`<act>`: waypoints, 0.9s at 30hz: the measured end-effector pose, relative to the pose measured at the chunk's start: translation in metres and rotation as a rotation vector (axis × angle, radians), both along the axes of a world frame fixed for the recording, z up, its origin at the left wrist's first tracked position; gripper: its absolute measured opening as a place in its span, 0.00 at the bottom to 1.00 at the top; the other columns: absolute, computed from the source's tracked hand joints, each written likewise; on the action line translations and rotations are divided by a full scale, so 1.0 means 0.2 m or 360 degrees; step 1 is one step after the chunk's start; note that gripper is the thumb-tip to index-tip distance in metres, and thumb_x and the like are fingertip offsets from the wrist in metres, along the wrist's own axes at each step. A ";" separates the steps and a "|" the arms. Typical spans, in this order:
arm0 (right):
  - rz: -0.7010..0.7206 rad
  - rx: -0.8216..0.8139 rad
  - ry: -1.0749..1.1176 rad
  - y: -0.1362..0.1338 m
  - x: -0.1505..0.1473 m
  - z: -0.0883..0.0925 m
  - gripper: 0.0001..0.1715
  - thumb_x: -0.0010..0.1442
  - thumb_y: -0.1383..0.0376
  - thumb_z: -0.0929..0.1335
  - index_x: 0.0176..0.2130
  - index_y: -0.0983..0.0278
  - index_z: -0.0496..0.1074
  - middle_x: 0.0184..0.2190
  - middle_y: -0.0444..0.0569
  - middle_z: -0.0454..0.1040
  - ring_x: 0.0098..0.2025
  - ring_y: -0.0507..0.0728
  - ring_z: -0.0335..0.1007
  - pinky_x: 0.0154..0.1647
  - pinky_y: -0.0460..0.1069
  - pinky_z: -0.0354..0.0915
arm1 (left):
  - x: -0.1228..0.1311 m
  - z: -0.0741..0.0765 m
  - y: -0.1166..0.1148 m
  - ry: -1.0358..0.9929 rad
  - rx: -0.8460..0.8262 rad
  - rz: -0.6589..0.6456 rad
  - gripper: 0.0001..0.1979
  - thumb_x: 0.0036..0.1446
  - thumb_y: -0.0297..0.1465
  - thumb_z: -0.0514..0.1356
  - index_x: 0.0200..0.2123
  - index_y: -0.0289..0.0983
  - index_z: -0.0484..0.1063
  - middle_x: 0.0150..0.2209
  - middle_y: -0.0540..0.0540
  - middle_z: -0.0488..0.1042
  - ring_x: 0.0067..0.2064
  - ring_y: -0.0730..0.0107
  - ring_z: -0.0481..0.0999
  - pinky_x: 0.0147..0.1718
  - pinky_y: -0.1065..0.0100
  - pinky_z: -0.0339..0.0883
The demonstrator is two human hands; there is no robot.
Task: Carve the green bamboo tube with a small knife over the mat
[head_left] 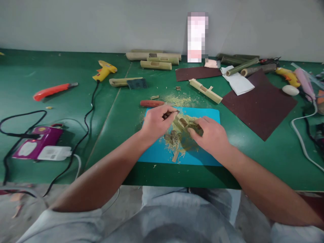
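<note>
Your right hand (211, 135) is clenched around a short bamboo piece (186, 123) above a blue mat (209, 114). Its long axis runs from your right fingers up-left toward your left fingertips. Your left hand (157, 121) pinches a thin dark tool (170, 114) at that end. Shavings (177, 143) lie beneath your fingers. Far left of them, the label on the purple device (43, 141) is too small to read.

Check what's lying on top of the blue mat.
On the blue mat: sawdust, small offcuts, and a bamboo piece gripped by the right hand; the left hand holds a dark tool to it. The hands cover the mat beneath them.
</note>
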State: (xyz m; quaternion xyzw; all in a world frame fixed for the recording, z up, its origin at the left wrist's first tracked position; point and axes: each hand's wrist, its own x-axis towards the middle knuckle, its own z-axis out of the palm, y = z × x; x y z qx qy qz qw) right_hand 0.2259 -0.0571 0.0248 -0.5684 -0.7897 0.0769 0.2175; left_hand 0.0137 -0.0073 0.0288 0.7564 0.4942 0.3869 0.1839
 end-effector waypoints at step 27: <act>0.1507 0.0364 -0.0912 0.55 -0.10 0.19 0.24 0.69 0.73 0.60 0.59 0.55 0.67 0.60 0.51 0.67 0.61 0.56 0.58 0.57 0.59 0.57 | -0.15 -0.01 0.00 -0.0092 0.0834 -0.0124 0.07 0.61 0.26 0.61 0.39 0.39 0.79 0.30 0.48 0.80 0.30 0.72 0.77 0.36 0.69 0.74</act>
